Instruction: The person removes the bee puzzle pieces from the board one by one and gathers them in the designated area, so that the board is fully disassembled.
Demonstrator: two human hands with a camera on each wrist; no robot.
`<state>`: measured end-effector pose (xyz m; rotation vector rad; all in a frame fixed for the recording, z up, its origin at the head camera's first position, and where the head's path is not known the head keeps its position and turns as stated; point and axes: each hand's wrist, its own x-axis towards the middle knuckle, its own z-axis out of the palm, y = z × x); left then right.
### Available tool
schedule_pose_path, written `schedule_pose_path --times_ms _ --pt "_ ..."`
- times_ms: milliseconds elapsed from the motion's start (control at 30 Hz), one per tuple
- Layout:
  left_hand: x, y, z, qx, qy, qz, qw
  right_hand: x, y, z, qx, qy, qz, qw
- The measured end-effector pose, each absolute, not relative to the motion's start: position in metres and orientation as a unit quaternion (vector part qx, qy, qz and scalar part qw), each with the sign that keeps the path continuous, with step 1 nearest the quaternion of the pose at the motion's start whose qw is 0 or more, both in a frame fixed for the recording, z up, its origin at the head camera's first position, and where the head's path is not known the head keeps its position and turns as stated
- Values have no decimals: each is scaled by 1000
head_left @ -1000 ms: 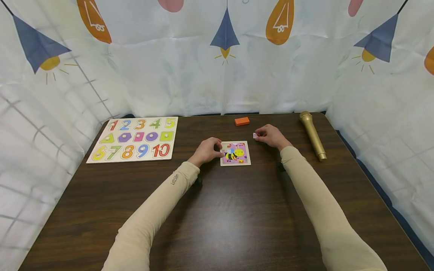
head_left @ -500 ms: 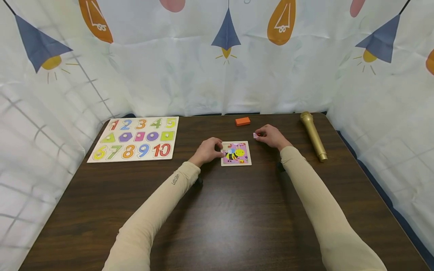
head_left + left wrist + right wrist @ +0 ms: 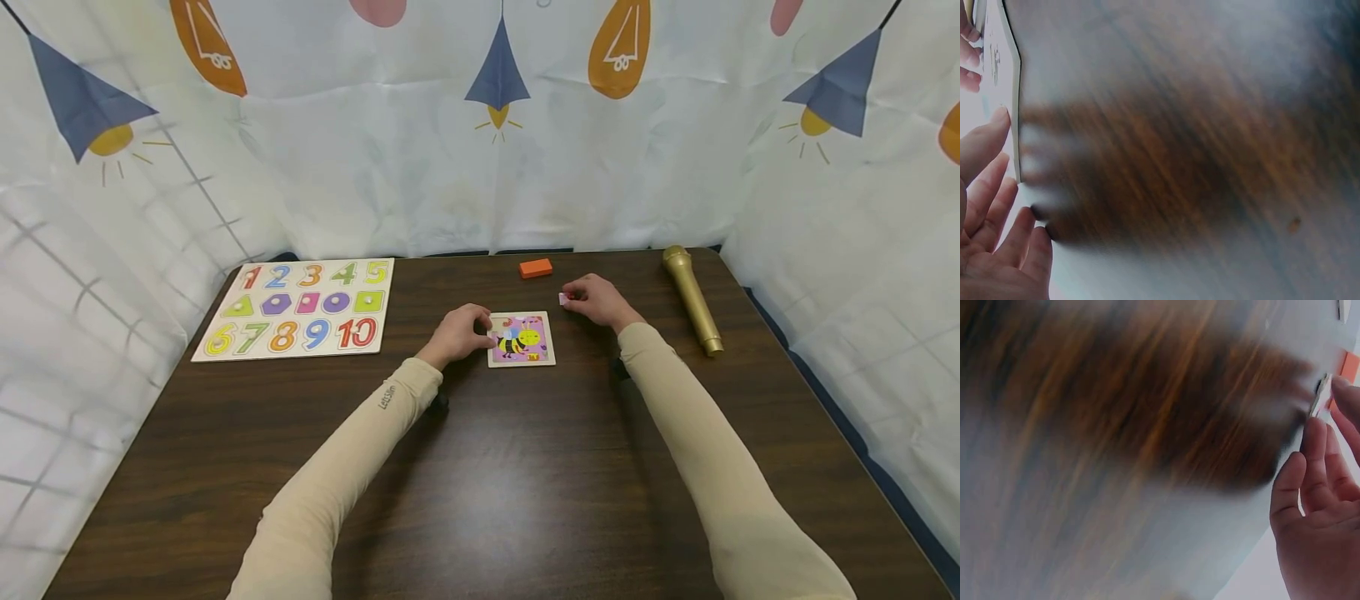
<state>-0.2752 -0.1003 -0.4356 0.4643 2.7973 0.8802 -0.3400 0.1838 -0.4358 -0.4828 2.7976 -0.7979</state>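
Observation:
A small square bee jigsaw puzzle in a pale wooden frame lies flat on the dark table. At its left side is my left hand, thumb and fingers bent and holding the frame's edge. In the left wrist view the left thumb overlaps the pale frame edge. Right of the puzzle and a little farther back, my right hand pinches a small pink puzzle piece between thumb and fingertips. The right wrist view shows the piece edge-on, low over the table, partly hidden by the thumb.
An orange block lies behind the puzzle. A number-and-shape board is at the back left, and a gold microphone lies at the right. A printed white curtain stands behind the table.

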Motion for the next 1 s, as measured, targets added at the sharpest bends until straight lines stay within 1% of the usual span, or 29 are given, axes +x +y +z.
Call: schedule_pose_path --times_ms 167,433,533,700,1000 --pt "-275 -100 -435 153 939 296 91 -335 169 -435 -188 938 -278 87" --pt "-277 -96 -433 155 938 298 80 -317 131 -436 -223 919 -301 123" --pt "-279 -91 -433 160 937 301 77 -313 121 -439 -237 915 -303 121" --pt "-281 -86 -437 168 935 302 75 -310 112 -441 -253 915 -295 109" --pt "-282 -89 -437 177 935 299 79 -309 107 -441 -250 916 -295 109"
